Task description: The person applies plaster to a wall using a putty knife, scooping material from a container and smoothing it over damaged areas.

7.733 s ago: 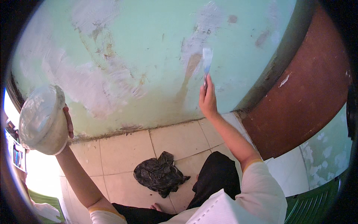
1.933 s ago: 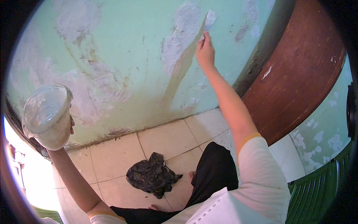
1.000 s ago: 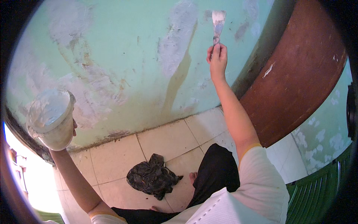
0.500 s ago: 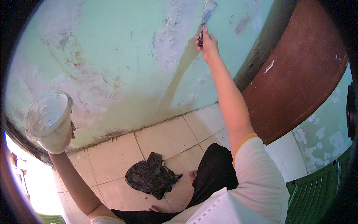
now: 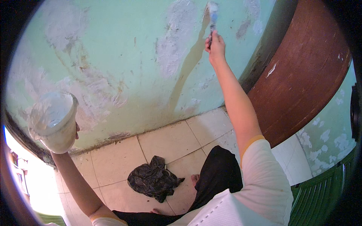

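Observation:
My right hand point(image 5: 216, 48) is closed round the dark handle of a putty knife point(image 5: 213, 17), whose pale-smeared blade is raised against the green wall point(image 5: 139, 56). The blade is slightly blurred. At the left, my left hand point(image 5: 77, 130) holds up a whitish plastic tub point(image 5: 58, 133), tilted so that its mouth shows. White smears coat its inside and rim. Most of the left hand is hidden behind the tub; only some fingertips show at its right side. Rough pale patches of filler point(image 5: 175, 41) mark the wall, one just left of the putty knife.
A crumpled black plastic bag point(image 5: 152, 179) lies on the tiled floor point(image 5: 113, 162) near my feet. To the right is a large reddish-brown wooden panel point(image 5: 298, 71) beside a dark post. Green slatted furniture point(image 5: 320, 196) stands at the lower right. Bright light enters at the lower left.
The putty knife and my right hand have shifted slightly right, with the hand a little lower. The tub has moved slightly right in my left hand.

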`<move>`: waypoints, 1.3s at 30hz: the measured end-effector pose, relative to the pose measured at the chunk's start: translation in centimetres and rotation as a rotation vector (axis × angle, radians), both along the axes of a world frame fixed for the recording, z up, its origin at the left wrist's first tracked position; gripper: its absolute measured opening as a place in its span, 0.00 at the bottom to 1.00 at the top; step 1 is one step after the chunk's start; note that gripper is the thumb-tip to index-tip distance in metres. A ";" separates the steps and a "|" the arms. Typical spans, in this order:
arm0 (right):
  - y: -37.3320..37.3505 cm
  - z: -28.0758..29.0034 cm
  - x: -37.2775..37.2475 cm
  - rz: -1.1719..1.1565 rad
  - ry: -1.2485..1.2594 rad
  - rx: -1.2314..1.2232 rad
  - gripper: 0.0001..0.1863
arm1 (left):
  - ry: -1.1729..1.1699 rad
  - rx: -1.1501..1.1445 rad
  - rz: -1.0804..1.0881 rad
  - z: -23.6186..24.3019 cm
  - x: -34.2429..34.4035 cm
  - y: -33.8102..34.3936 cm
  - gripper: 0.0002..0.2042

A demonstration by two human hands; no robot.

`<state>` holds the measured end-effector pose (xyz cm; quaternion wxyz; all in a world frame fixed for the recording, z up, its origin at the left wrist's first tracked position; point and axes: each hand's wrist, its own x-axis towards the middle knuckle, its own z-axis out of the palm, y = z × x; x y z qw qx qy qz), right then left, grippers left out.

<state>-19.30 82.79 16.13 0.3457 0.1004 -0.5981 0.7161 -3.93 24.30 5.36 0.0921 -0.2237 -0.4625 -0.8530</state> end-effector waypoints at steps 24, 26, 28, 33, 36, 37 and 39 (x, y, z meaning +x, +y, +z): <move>-2.3 -6.3 3.8 -0.126 -0.195 0.053 0.19 | -0.186 0.131 0.096 0.5 0.9 2.0 0.52; -0.7 -5.4 3.7 -0.202 -0.062 0.040 0.19 | -0.212 0.166 0.109 1.3 1.2 2.8 0.53; -0.4 -2.9 3.2 -0.163 -0.020 -0.011 0.19 | -0.151 0.146 0.051 0.7 1.1 2.2 0.53; 0.3 -0.5 1.5 -0.094 -0.115 0.034 0.20 | -0.161 0.138 0.037 0.8 1.0 2.5 0.53; -1.1 -4.6 2.2 -0.096 -0.246 0.062 0.20 | -0.156 0.134 0.033 1.0 1.1 2.7 0.53; -1.6 -6.4 2.7 -0.098 -0.281 0.064 0.20 | -0.129 0.122 0.019 0.7 0.6 2.0 0.52; -1.9 -7.6 3.3 -0.134 -0.267 0.069 0.21 | -0.098 0.114 -0.006 0.5 0.4 1.5 0.52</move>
